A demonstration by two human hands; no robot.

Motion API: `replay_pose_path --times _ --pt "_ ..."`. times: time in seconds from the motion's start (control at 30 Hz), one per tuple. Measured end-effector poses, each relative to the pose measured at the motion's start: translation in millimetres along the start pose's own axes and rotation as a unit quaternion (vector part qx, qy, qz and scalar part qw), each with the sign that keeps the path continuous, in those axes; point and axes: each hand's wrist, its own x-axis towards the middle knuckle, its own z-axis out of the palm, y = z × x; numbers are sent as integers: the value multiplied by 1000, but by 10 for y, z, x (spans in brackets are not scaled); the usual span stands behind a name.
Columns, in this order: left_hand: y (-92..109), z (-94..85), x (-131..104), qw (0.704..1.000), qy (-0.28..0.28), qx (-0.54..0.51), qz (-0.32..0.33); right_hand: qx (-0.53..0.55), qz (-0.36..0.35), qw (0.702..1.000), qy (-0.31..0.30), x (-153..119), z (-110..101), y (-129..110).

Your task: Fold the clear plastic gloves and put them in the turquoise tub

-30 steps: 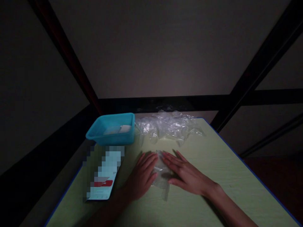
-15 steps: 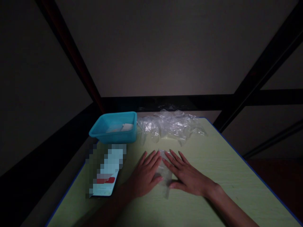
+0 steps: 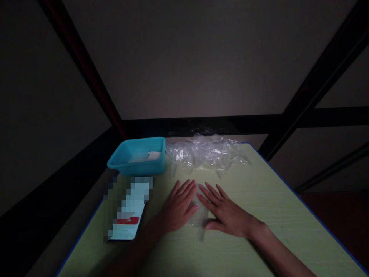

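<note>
A thin, clear plastic piece [image 3: 201,216], likely a flat bag, lies on the table between my two hands. My left hand [image 3: 179,207] rests palm down over its left side, fingers stretched forward. Over its right side lies my right hand [image 3: 226,212], also flat, with its fingers spread and thumb apart. The plastic's outer parts are hidden under both hands. Beyond my fingertips sits a crumpled heap of clear plastic bags [image 3: 207,152] near the table's far edge.
A turquoise plastic basket [image 3: 141,168] with white items inside stands at the far left. Nearer along the left edge is a phone [image 3: 123,231] with a lit screen, partly pixelated. The pale green table [image 3: 276,227] has a blue edge, with a dark wall behind.
My left hand has shifted slightly forward, away from me, over the clear plastic. The right hand has barely moved, and the view has tilted a little.
</note>
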Motion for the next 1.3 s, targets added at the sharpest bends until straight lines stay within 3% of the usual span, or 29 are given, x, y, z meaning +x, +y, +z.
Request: replay_pose_path --times 0.17,0.3,0.43,0.6,0.7,1.07,1.3 --pt "-24 16 -10 995 5 -92 -29 44 15 999 -1 -14 -85 12" --pt "-70 40 -27 958 123 -230 -117 95 65 987 111 18 -125 45" --pt "-116 67 -50 931 191 -252 -182 74 177 962 193 93 -81 76" --pt "-103 85 -81 921 205 -255 -210 7 261 950 171 179 -50 53" --pt "-79 86 -77 921 201 -256 -215 26 279 947 156 224 -58 34" --pt "-59 87 -64 918 204 -261 -219 167 258 928 213 287 -11 75" --pt "-65 92 -55 919 208 -260 -213 334 189 880 279 313 63 134"
